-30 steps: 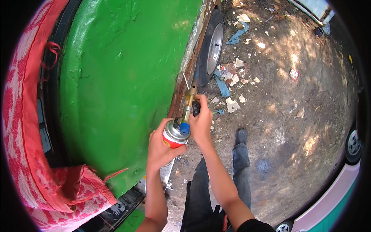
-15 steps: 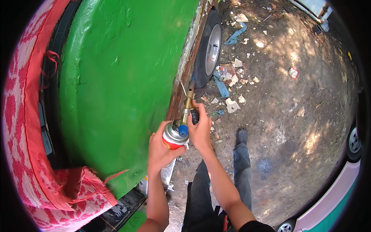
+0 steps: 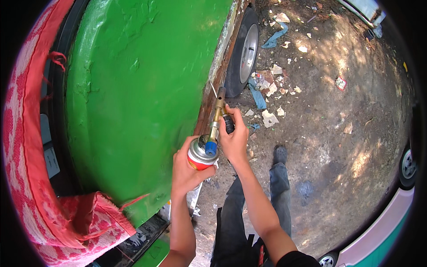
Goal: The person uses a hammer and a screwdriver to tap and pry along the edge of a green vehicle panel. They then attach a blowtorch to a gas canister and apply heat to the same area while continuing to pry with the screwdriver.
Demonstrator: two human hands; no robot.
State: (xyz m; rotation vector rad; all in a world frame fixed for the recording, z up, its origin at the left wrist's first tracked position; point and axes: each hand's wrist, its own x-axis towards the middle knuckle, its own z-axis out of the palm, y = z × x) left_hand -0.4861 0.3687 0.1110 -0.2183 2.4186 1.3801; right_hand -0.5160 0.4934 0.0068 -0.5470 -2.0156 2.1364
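My left hand is wrapped round a gas canister, red and white with a silver top. Screwed onto that top is a brass blowtorch head with a blue knob, its nozzle pointing away from me. The fingers of my right hand close on the black ribbed grip at the torch's side. Just left of the torch runs the rusty edge of a green-painted panel. I cannot make out a flame at the nozzle.
A tyre on a silver wheel stands beyond the torch. Pale broken flakes and blue cloth strips litter the dirt floor. A red-and-white cloth hangs at far left. A pink and green car is at lower right.
The view has shifted slightly. My right hand has moved a little up along the torch's side, and more of the black grip shows now. My left hand keeps its hold on the canister.
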